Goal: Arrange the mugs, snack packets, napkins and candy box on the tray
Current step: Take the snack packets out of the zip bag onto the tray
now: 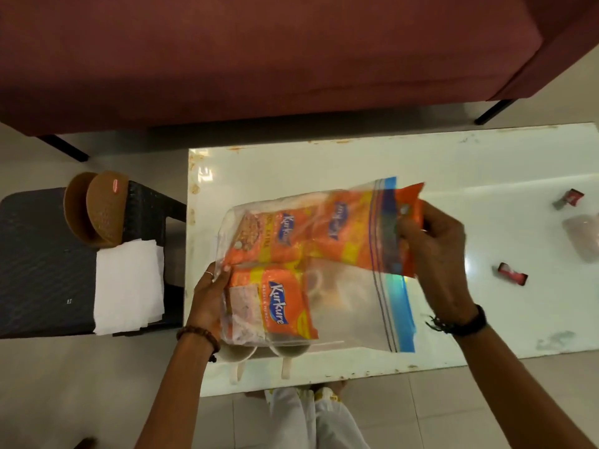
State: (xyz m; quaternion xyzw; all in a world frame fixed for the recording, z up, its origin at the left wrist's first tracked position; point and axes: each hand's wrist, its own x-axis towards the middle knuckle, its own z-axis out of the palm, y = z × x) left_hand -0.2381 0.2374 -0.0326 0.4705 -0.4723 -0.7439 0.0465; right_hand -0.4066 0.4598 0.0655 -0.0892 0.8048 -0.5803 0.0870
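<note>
A clear zip bag with a blue seal strip hangs above the white table, holding orange Kurkure snack packets. My left hand grips the bag's closed end. My right hand pinches one orange packet that sticks out of the bag's mouth. Under the bag, two white mugs stand at the table's near edge, handles toward me. White napkins lie stacked on a dark stool to the left. No tray is visible.
Two brown round coasters or lids lean on the stool's back. Two small red candy wrappers and a pale translucent object lie on the table's right side. A maroon sofa fills the far side.
</note>
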